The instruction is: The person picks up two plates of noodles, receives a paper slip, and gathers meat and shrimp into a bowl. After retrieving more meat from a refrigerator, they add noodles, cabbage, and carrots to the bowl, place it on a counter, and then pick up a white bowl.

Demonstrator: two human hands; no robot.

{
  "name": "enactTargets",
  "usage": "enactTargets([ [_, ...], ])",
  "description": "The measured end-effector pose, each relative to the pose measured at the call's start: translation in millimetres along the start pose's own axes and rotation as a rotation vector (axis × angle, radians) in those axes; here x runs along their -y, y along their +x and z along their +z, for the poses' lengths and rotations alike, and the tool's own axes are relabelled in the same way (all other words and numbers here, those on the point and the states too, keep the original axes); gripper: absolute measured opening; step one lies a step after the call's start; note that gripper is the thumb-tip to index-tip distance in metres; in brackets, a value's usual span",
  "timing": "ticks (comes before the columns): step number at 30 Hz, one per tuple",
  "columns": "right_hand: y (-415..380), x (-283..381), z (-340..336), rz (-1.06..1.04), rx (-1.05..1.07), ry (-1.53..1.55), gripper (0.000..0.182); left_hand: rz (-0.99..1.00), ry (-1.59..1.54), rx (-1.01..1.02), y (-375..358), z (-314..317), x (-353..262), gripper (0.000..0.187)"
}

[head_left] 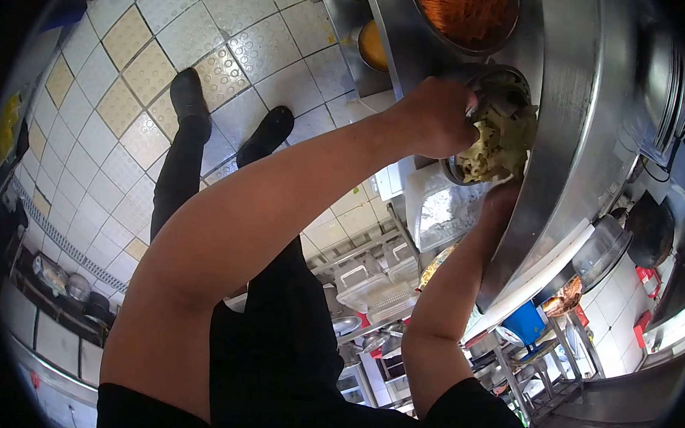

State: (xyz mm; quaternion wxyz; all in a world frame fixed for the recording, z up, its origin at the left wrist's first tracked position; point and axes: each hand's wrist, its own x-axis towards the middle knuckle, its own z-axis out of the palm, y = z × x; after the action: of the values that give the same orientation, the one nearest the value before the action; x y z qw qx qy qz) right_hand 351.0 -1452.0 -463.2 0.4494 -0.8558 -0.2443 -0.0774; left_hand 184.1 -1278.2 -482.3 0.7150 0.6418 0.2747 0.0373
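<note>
My left hand (pixel 444 118) is closed in a fist over the left rim of a round metal container (pixel 454 173). A bit of shiny metal utensil shows at its fingers, and most of the handle is hidden in the grip. Pale yellow-green chopped vegetables (pixel 489 148), perhaps cabbage, fill the container. A dark, shiny piece that may be the utensil's head lies among them. My right hand (pixel 502 201) is in shade at the container's near side, beside the steel edge. Its fingers are hidden, so whether it touches the container or food cannot be told.
Shredded carrot fills a bowl (pixel 467 15) farther off, near a small pan of yellow liquid (pixel 373 45). A raised steel ledge (pixel 567 140) runs along the right, with stacked plates (pixel 678 100) beyond. A clear plastic-covered tray (pixel 440 207) and white baskets (pixel 378 282) stand nearer.
</note>
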Motion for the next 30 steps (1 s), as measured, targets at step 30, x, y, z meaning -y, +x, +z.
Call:
enactTargets([
  [30, 5, 1, 12, 0.226, 0.099, -0.033, 0.043, -0.018, -0.286, 0.076, -18, -31, 35, 0.016],
])
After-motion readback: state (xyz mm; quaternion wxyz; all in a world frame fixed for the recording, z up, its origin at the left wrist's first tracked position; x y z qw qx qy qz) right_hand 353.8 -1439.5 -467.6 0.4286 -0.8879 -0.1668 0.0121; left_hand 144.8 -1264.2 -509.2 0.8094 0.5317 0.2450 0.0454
